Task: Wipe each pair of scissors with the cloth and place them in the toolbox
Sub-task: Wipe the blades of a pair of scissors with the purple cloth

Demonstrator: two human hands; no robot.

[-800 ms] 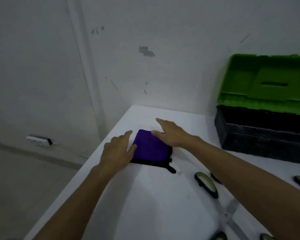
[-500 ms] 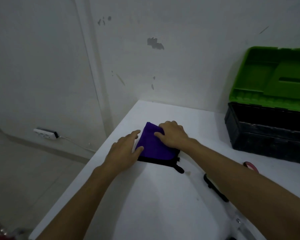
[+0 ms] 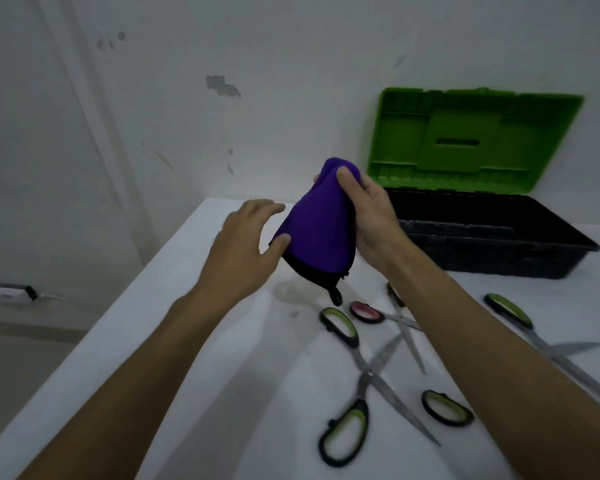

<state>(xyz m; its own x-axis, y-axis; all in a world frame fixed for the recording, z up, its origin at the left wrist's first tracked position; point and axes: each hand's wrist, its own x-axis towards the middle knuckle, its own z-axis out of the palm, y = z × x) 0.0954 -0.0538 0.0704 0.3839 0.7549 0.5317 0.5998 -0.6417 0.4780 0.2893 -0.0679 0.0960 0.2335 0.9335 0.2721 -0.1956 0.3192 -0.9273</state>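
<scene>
Lifted off the table since half a second ago, the cloth (image 3: 321,223) now hangs in the air where it earlier lay flat under both my palms. Reading from the left: my left hand (image 3: 243,247) is spread, fingers apart, thumb just touching the cloth's lower left edge but not gripping. My right hand (image 3: 368,216) is closed around the cloth's upper part, pinching it near the top so the purple fabric and its black trim droop down.

Nothing is wiped yet, I judge. Every pair I can see lies on the table (image 3: 194,375): the green-handled scissors (image 3: 364,379) open in a cross, the red-handled scissors (image 3: 388,315) behind them and partly under my right forearm, and another green-handled pair (image 3: 541,341) at the far right. The toolbox (image 3: 492,244) stands open beyond my right hand, green lid (image 3: 471,140) up against the wall; I see nothing in the black tray, though its floor is dark.

The tabletop is white and smooth, with a faint smudge below the cloth. Walls (image 3: 257,64) are pale and scuffed, and a socket strip (image 3: 6,292) sits low on the left.
</scene>
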